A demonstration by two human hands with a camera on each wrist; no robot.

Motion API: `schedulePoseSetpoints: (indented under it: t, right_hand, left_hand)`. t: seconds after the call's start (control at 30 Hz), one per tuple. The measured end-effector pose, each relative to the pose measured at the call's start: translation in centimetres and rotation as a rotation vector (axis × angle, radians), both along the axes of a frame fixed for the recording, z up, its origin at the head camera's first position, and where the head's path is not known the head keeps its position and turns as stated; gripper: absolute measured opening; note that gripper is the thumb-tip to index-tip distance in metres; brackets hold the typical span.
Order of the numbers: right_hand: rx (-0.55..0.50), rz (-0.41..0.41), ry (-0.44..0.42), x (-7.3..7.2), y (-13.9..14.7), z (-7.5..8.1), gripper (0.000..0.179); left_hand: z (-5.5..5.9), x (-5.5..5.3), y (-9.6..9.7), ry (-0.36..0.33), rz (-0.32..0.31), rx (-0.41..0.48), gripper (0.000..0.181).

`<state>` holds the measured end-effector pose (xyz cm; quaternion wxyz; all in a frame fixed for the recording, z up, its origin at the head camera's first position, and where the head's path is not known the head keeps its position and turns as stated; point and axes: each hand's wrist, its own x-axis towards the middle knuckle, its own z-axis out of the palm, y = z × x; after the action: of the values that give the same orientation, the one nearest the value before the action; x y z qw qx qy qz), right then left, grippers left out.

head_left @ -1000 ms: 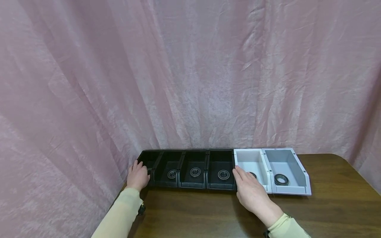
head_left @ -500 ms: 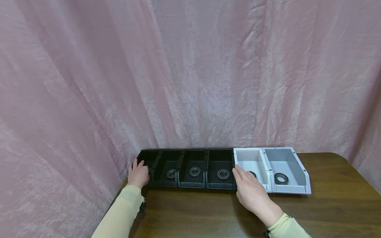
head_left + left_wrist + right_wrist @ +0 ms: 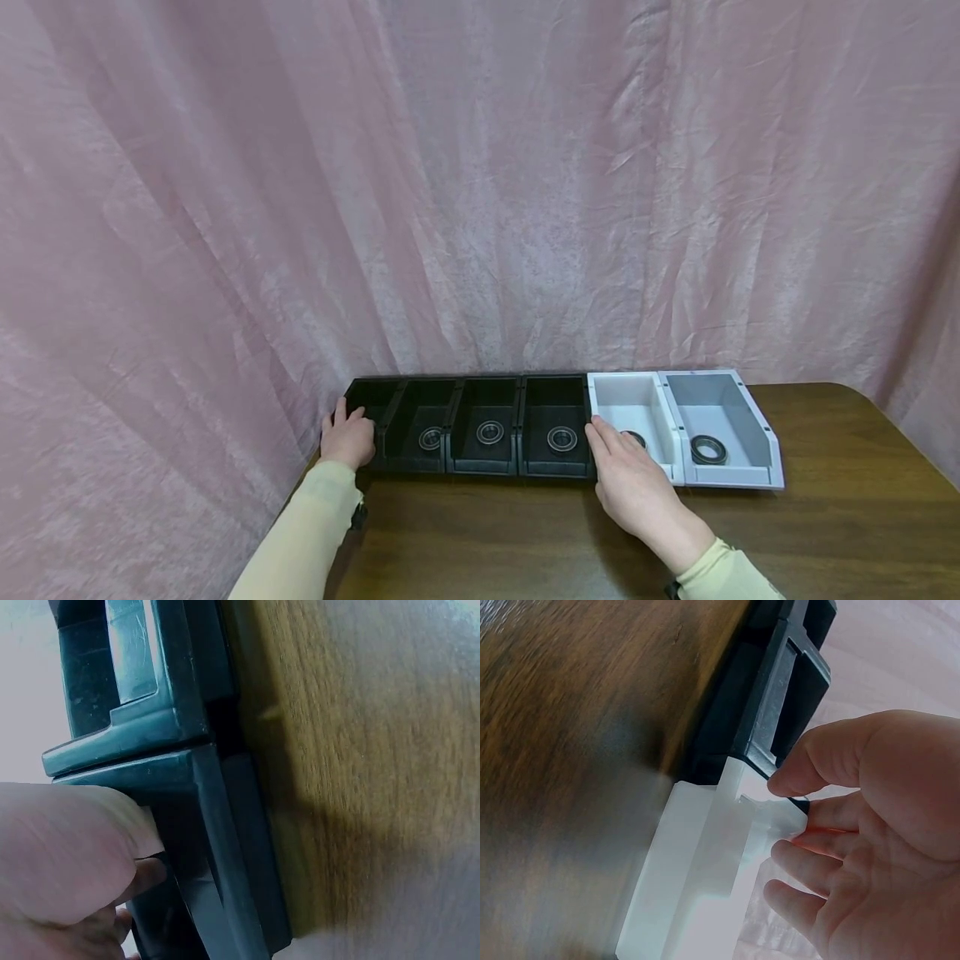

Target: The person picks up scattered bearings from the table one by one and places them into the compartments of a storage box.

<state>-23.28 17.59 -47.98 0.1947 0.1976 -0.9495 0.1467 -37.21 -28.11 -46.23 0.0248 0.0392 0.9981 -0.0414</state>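
My left hand (image 3: 347, 439) is over the leftmost black bin (image 3: 372, 392), its thumb and fingers reaching inside. In the left wrist view the thumb (image 3: 124, 825) dips below the bin's rim, with curled fingertips (image 3: 144, 877) beside it; I cannot tell what they hold. My right hand (image 3: 630, 479) straddles the wall where the white bin (image 3: 630, 392) meets a black bin (image 3: 555, 400). The right wrist view shows its thumb (image 3: 787, 780) at the rim corner and its fingers on the other side, gripping the white bin's wall. A bearing (image 3: 637, 438) in the white bin is partly covered by that hand.
The bins form one row against a pink curtain (image 3: 510, 208). A pale grey bin (image 3: 712, 400) at the right end holds a dark bearing (image 3: 708, 450). More bearings lie in black bins: one left (image 3: 431, 439), one middle (image 3: 490, 432), one right (image 3: 562, 439). A wooden table (image 3: 480, 542) extends in front.
A bearing glimpsed beside my left fingers in the leftmost bin is now hidden. The left hand has shifted very slightly; my right hand stays in place.
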Motion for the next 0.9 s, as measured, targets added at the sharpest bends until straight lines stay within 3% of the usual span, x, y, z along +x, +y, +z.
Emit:
schedulePoseSetpoints:
  t: [0.57, 0.9]
  right_hand:
    - [0.021, 0.006, 0.045, -0.11, -0.06, -0.21, 0.074]
    - [0.015, 0.002, 0.016, -0.16, 0.06, -0.22, 0.077]
  left_hand:
    - [-0.15, -0.37, -0.53, -0.018, -0.015, 0.004, 0.035]
    - [0.58, 0.36, -0.71, 0.050, -0.068, 0.077, 0.041]
